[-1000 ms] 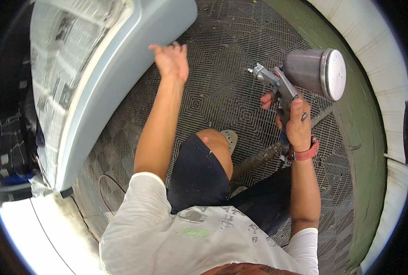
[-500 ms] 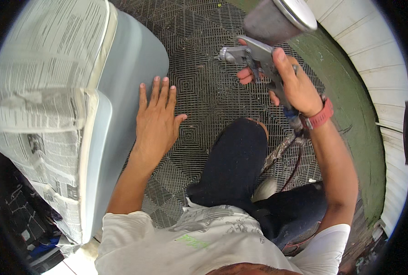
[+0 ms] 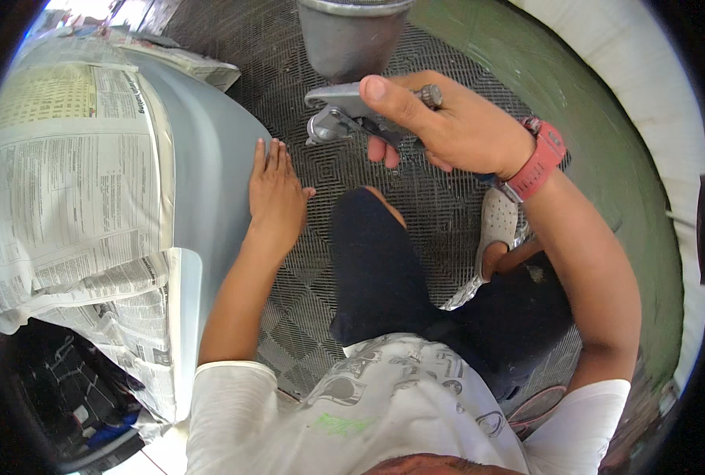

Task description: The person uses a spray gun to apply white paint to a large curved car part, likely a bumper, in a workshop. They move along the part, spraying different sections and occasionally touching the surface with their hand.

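The right hand [image 3: 467,123] is wrapped around a spray gun [image 3: 341,97], its grey cup [image 3: 351,43] uppermost in my view and its nozzle toward a pale blue panel [image 3: 214,131]. The left hand [image 3: 276,198] is empty, fingers stretched along the panel's edge; whether they touch, I can't tell. Newspaper [image 3: 75,206] lies beside the panel, and a red watch [image 3: 541,162] circles the right wrist.
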`<control>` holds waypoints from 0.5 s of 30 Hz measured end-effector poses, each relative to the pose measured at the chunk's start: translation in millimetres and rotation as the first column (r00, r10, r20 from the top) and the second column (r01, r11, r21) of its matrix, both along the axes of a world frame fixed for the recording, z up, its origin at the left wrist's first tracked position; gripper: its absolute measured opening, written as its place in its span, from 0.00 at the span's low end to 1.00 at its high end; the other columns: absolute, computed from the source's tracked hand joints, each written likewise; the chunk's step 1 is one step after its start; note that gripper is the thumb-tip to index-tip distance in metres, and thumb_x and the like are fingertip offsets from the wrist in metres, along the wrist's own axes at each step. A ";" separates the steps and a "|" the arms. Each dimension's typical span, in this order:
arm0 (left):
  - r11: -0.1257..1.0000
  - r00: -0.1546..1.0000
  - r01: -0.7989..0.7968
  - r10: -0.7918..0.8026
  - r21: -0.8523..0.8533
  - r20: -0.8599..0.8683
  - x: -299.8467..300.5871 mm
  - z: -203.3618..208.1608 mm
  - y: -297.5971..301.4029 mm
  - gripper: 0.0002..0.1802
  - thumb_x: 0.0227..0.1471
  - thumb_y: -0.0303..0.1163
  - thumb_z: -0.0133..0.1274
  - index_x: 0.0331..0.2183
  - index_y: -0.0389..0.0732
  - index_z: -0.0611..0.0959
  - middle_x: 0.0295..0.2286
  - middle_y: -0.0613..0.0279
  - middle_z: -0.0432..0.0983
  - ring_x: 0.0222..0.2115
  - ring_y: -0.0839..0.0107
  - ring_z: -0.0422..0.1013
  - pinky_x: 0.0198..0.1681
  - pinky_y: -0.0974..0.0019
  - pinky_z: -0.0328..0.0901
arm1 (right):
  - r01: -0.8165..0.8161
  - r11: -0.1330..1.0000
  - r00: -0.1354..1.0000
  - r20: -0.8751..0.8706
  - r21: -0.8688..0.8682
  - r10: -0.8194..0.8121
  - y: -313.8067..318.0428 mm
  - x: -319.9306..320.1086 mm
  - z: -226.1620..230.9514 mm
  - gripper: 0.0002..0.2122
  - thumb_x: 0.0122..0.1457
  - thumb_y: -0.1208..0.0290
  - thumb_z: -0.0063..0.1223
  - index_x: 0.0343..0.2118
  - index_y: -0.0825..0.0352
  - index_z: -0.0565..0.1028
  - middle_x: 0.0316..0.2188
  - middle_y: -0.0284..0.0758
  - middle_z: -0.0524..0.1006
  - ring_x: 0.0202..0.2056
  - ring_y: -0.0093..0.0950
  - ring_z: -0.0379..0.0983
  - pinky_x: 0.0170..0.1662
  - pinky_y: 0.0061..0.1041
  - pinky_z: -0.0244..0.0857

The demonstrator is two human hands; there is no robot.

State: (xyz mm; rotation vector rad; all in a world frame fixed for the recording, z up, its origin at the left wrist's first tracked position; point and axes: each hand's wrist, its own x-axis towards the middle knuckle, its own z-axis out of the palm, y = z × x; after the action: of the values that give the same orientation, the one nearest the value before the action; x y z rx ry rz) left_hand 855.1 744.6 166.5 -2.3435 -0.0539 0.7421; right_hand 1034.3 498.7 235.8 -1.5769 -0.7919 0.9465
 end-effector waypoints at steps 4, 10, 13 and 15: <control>0.986 0.982 -0.164 0.167 0.036 -0.091 53.3 3.7 3.7 0.44 0.70 0.60 0.45 0.70 0.35 0.70 0.72 0.47 0.62 0.76 0.55 0.50 0.79 0.39 0.29 | -0.077 0.992 0.995 -0.062 0.103 0.084 17.3 30.5 -16.5 0.40 0.70 0.28 0.43 0.49 0.69 0.85 0.27 0.34 0.82 0.28 0.22 0.79 0.37 0.26 0.74; 0.914 0.911 -0.353 0.384 0.199 -0.148 111.3 -11.3 35.4 0.46 0.69 0.64 0.44 0.72 0.40 0.68 0.74 0.51 0.57 0.77 0.55 0.48 0.78 0.37 0.31 | -0.252 0.963 0.965 -0.052 0.095 0.258 49.1 93.5 -38.4 0.39 0.70 0.28 0.42 0.55 0.66 0.83 0.30 0.35 0.84 0.28 0.20 0.79 0.24 0.21 0.69; 0.867 0.894 -0.413 0.444 0.279 -0.056 132.1 -15.8 72.9 0.45 0.67 0.66 0.45 0.72 0.46 0.70 0.74 0.54 0.57 0.76 0.56 0.50 0.78 0.37 0.34 | -0.261 0.951 0.960 -0.060 0.167 0.274 71.3 117.5 -60.3 0.39 0.70 0.28 0.42 0.56 0.65 0.82 0.31 0.35 0.84 0.29 0.19 0.79 0.19 0.18 0.64; 0.814 0.868 -0.474 0.497 0.336 0.022 145.2 3.0 91.5 0.45 0.69 0.66 0.43 0.73 0.46 0.67 0.75 0.57 0.55 0.77 0.58 0.48 0.78 0.37 0.34 | -0.256 0.947 0.961 -0.055 0.194 0.271 81.8 128.1 -65.1 0.39 0.70 0.28 0.42 0.55 0.66 0.82 0.31 0.34 0.84 0.29 0.19 0.79 0.21 0.20 0.67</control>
State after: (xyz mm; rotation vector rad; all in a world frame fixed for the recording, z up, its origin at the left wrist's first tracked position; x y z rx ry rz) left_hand 1000.3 836.0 169.5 -1.9858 -0.7220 0.9693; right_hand 1162.4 580.5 170.7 -1.2836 -1.0214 1.0882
